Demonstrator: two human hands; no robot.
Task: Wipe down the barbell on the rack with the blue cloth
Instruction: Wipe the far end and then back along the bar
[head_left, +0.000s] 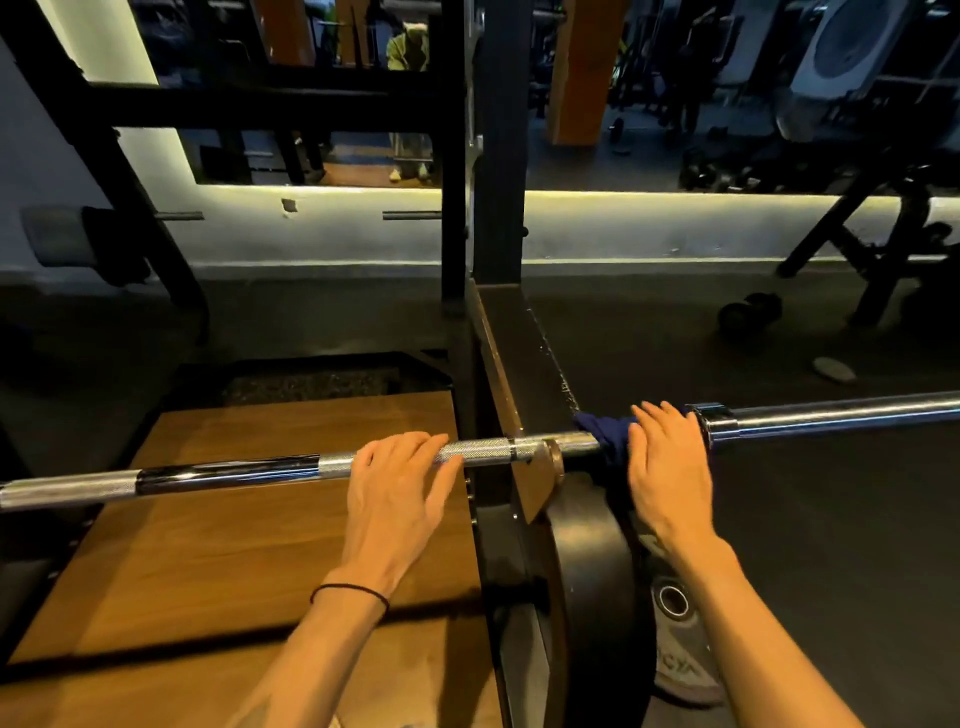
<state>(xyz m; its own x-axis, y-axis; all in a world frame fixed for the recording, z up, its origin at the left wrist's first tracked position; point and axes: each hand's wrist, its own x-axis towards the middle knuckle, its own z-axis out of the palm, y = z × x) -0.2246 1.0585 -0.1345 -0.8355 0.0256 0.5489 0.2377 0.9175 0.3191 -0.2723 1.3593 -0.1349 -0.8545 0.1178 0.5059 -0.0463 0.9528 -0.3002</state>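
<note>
A steel barbell (228, 470) lies across the black rack (498, 332), running from the left edge to the right edge of the view. My left hand (397, 486) rests on the knurled shaft just left of the rack, fingers extended over the bar. The dark blue cloth (610, 439) is draped over the bar just right of the rack. My right hand (667, 467) lies over the cloth and bar, fingers curved round them, beside the sleeve collar (711, 421). Part of the cloth is hidden under that hand.
A wooden platform (249, 561) lies below the bar on the left. A black weight plate (592, 582) leans against the rack base, with another plate (675, 603) flat on the dark floor. A dumbbell (748, 312) and bench frame (878, 249) stand at the far right.
</note>
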